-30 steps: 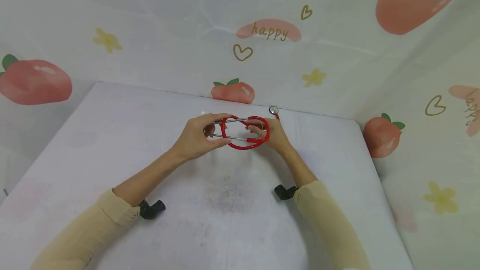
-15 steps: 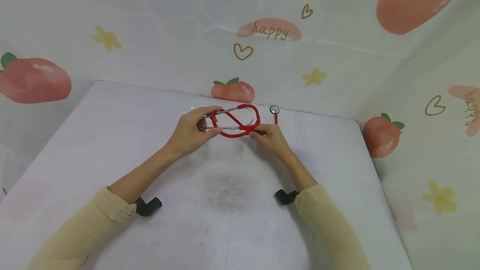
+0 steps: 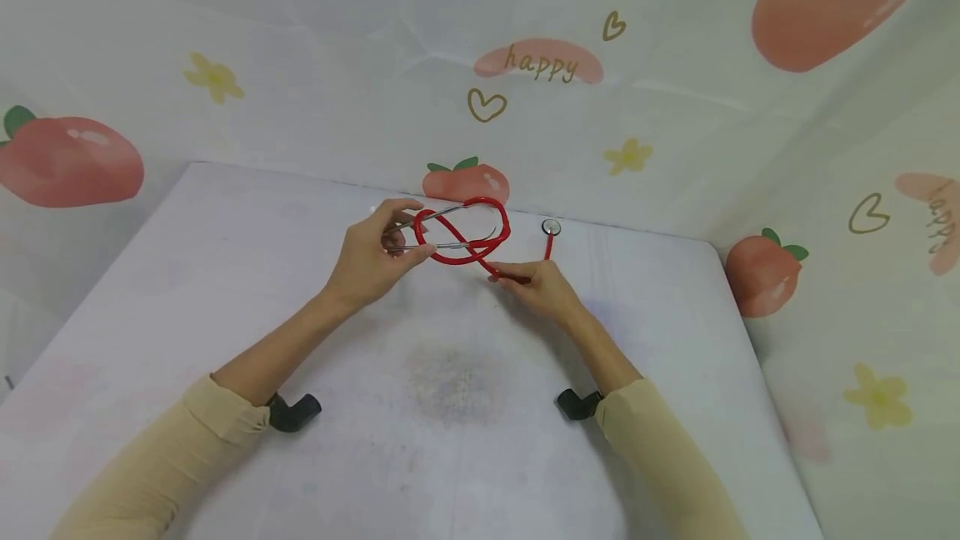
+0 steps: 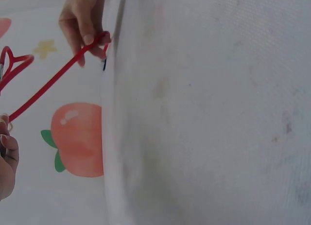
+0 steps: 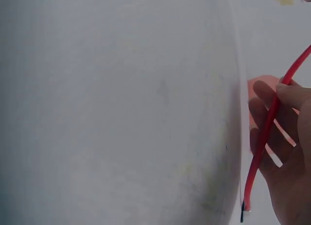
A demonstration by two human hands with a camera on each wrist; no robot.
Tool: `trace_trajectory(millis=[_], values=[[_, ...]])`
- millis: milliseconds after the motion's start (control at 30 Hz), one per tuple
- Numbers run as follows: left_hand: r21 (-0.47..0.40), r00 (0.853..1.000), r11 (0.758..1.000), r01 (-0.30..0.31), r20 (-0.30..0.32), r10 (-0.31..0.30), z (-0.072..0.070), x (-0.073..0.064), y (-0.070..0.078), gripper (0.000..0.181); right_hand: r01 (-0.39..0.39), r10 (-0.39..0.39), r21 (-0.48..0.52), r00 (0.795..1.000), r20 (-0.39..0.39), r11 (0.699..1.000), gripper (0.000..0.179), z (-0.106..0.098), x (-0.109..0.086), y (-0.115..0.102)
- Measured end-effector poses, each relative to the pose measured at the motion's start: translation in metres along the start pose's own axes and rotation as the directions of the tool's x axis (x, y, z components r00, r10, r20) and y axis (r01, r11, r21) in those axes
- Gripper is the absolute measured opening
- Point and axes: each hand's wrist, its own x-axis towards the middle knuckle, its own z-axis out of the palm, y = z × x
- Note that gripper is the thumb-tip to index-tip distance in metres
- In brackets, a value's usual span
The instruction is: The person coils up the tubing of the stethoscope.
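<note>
A stethoscope [image 3: 506,228] with red tubing and silver ear tubes is held up between both hands above the far part of the table. My left hand [image 3: 363,263] grips it by the ear tubes, thumb in front, with a loop of red tubing wound around them. Lower and to the right, my right hand [image 3: 551,290] pinches the tubing between thumb and index finger, as the right wrist view shows, where the red tube [image 5: 265,132] runs across the palm. Past that hand, the round chest piece [image 3: 551,227] dangles at the tube's end. The ear tips are hidden by the left fingers.
The table [image 3: 450,473] has a white, stained cover. Behind it and at the right hangs a white backdrop [image 3: 337,65] printed with peaches, flowers and hearts. Black wrist mounts [image 3: 296,413] stick out at both beige cuffs.
My left hand has moved left and up with the ear tubes and loop. The right hand has come out of the loop and drawn slightly down, so a stretch of tubing shows between the hands.
</note>
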Motion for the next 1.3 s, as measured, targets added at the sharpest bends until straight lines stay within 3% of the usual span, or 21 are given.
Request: trace_trajectory(millis=[267, 567, 667, 800, 933, 1300], values=[[-0.030, 0.995, 1.000, 0.005, -0.103, -0.008, -0.008, 0.004, -0.002, 0.051, 0.097, -0.079, -0.199, 0.992, 0.095, 0.975, 0.047, -0.004, -0.005, -0.005], [-0.054, 0.977, 0.998, 0.044, -0.206, -0.054, -0.021, 0.009, 0.029, 0.042, 0.078, -0.054, -0.216, 0.992, 0.115, 0.973, 0.049, -0.005, -0.005, -0.008], [-0.045, 0.974, 0.997, 0.055, -0.217, -0.064, -0.022, 0.009, 0.019, 0.043, 0.079, -0.057, -0.219, 0.993, 0.103, 0.972, 0.048, -0.006, -0.006, -0.008], [-0.026, 0.974, 0.998, 0.051, -0.219, -0.056, -0.021, 0.007, 0.000, 0.046, 0.124, -0.105, -0.231, 0.990, 0.094, 0.965, 0.045, -0.007, -0.007, -0.010], [0.016, 0.978, 0.998, 0.057, -0.200, -0.052, -0.019, 0.006, -0.010, 0.047, 0.192, -0.177, -0.266, 0.981, 0.082, 0.945, 0.043, -0.008, -0.009, -0.014], [0.178, 0.993, 0.979, 0.104, -0.074, -0.093, -0.012, 0.002, -0.015, 0.051, 0.338, -0.331, -0.470, 0.938, 0.102, 0.815, 0.041, -0.014, -0.022, -0.033]])
